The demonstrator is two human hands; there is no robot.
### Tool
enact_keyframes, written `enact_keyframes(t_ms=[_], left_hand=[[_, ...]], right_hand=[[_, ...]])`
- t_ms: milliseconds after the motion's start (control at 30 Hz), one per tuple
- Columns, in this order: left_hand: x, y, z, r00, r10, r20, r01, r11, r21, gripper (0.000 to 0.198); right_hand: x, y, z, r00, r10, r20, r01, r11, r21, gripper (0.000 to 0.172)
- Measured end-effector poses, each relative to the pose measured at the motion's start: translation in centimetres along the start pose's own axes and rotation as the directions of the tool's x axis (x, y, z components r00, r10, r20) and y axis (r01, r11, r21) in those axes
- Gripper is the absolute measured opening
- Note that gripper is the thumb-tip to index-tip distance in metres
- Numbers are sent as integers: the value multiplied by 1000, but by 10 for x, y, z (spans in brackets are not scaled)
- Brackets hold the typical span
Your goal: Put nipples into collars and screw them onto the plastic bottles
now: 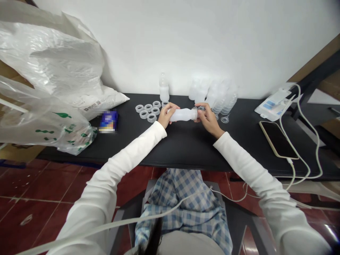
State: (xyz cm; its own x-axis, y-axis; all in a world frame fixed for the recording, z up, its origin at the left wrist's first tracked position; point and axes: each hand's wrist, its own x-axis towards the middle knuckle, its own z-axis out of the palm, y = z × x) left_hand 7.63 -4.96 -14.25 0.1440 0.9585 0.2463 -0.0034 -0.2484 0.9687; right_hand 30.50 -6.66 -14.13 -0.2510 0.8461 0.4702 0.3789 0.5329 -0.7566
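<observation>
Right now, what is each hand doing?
Left hand: closed around the base end of the bottle.
Right hand: closed on the same bottle's neck end.

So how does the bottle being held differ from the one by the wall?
The held bottle lies sideways, gripped by the left hand and right hand; the wall bottle stands upright, untouched. The held bottle is nearer the person; the wall bottle is farther back. Both are cloudy white plastic.

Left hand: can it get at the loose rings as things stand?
Probably yes: the rings lie just left of the left hand with bare table between, but that hand grips the bottle.
</observation>
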Motion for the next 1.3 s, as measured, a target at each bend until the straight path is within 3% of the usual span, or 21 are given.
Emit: enact_keyframes(t_ms=[133, 267, 333, 400, 533, 633, 700, 767, 867, 967, 1100, 1200, 1300], left_hand=[[3, 0, -1, 995, -86, -47, 85, 996, -35, 41], [6, -5, -2, 994, -103, -38, 102, 994, -43, 49], [8, -9, -3, 999, -22, -28, 22, 1000, -3, 52], [8, -12, -4, 989, 147, -8, -146, 986, 80, 55], [7, -14, -6, 869, 458, 187, -494, 808, 321, 66], [6, -14, -6, 749, 555, 361, -662, 617, 425, 66], [5, -14, -6, 695, 595, 404, -717, 531, 452, 57], [4, -14, -6, 673, 620, 405, -733, 485, 477, 49], [3, -16, -7, 678, 641, 360, -722, 485, 494, 47], [3, -18, -7, 722, 616, 315, -679, 547, 490, 51], [2, -20, -7, 770, 562, 304, -632, 604, 485, 52], [2, -23, -6, 732, 600, 323, -671, 551, 497, 50], [5, -26, -8, 640, 685, 347, -738, 421, 527, 43]], right_hand=[[3, 2, -4, 982, -172, 79, 184, 963, -197, 59], [6, 6, -7, 975, -208, 81, 222, 941, -255, 46], [7, 8, -7, 981, -182, 60, 191, 953, -235, 41], [8, 10, -7, 993, -118, 14, 119, 979, -166, 45], [10, 15, -8, 992, 81, -94, -78, 997, 29, 54], [11, 19, -12, 982, 133, -132, -130, 991, 32, 54], [11, 21, -13, 981, 133, -141, -135, 991, -2, 55], [11, 20, -13, 982, 127, -142, -131, 991, -16, 57], [10, 13, -11, 990, 93, -103, -88, 995, 51, 54], [10, 5, -10, 996, 70, -56, -60, 983, 171, 57], [10, 1, -10, 991, 95, -91, -75, 977, 198, 46], [11, 3, -7, 980, 153, -126, -119, 963, 243, 48], [11, 2, -3, 966, 224, -132, -169, 927, 335, 51]])
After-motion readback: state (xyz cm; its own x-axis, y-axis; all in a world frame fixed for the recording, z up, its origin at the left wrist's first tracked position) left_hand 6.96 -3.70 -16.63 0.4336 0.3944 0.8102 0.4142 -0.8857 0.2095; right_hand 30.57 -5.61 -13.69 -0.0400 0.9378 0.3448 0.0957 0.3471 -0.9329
